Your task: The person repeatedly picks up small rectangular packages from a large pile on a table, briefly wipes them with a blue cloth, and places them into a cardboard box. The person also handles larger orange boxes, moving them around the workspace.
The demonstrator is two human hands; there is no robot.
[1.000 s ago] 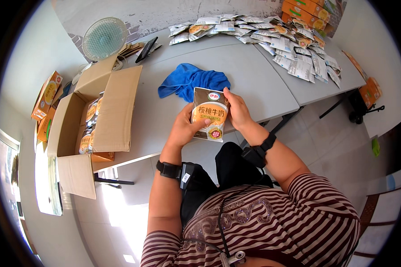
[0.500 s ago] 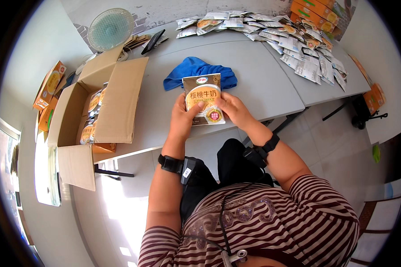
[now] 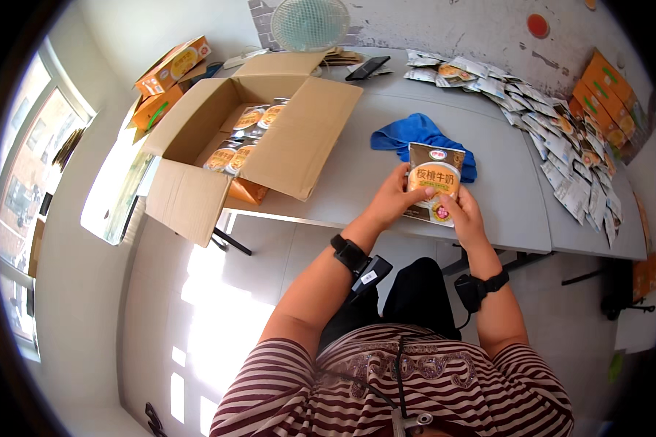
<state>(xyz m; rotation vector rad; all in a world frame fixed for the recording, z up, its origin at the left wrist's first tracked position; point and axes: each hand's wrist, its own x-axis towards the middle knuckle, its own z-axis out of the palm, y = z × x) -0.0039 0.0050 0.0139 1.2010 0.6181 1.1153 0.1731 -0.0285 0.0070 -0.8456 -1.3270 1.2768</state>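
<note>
Upright between both hands is a brown pouch (image 3: pixel 444 156) with an orange and white bowl picture, its printed front facing me. My left hand (image 3: pixel 392 201) grips its left edge, thumb across the front. On the lower right, my right hand (image 3: pixel 468 218) pinches it, with the thumb also on the front. The fingers behind the pouch are hidden. A crumpled blue cloth (image 3: pixel 407 132) lies on the table (image 3: pixel 361 178) just beyond the pouch. To the left, an opened cardboard box (image 3: pixel 306 142) holds several similar pouches (image 3: pixel 249 119).
A long heap of silver-white pouches (image 3: pixel 561 160) curves along the table's far and right side. Orange cartons (image 3: pixel 601 95) stand behind it; more orange cartons (image 3: pixel 171 65) are at the far left. A fan (image 3: pixel 310 25) and a dark tablet-like device (image 3: pixel 368 68) sit at the back.
My view has turned left, so the box, cloth and hands appear farther right. Both hands still hold the pouch in front of the cloth.
</note>
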